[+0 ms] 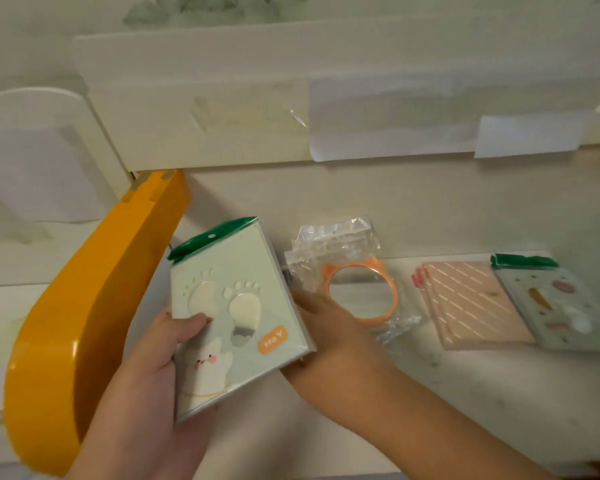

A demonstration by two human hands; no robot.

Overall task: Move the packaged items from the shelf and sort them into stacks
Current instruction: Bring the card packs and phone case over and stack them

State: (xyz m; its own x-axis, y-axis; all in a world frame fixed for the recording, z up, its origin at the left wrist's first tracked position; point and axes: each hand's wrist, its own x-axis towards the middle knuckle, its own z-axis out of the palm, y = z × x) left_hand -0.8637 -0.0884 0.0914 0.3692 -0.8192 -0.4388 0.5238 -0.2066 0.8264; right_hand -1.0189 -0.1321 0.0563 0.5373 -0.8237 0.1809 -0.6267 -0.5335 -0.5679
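1. Pale mint card under clear wrap: that is the packaged item (238, 320) we see at the centre, topped by a green header flap, with two footprint cut-outs, a white cartoon animal and an orange tag printed on its face.
2. We see the left hand (146, 386) grasping this package from below and the left, its thumb (191, 323) pressed on the front face just under the left footprint, the other fingers hidden behind it.
3. The right hand (329, 327) reaches in from the lower right and meets the package's right edge; its fingers are hidden behind the package, so we cannot tell whether they are closed on it.
4. The package is held tilted, up off the white surface (465, 386).
5. Just right of the right hand we find a round orange-rimmed mirror (362, 294) with small ears, in a crinkled clear bag, lying on the surface.
6. Further right lies a pink striped flat pack (471, 299), and a second mint package (561, 306) with a green header overlaps its right edge.
7. A curved orange plastic piece (84, 323) sweeps down the left side, beside the left hand.
8. Above, we see a white shelf front (222, 126) with sheets of paper (527, 135) taped along it.
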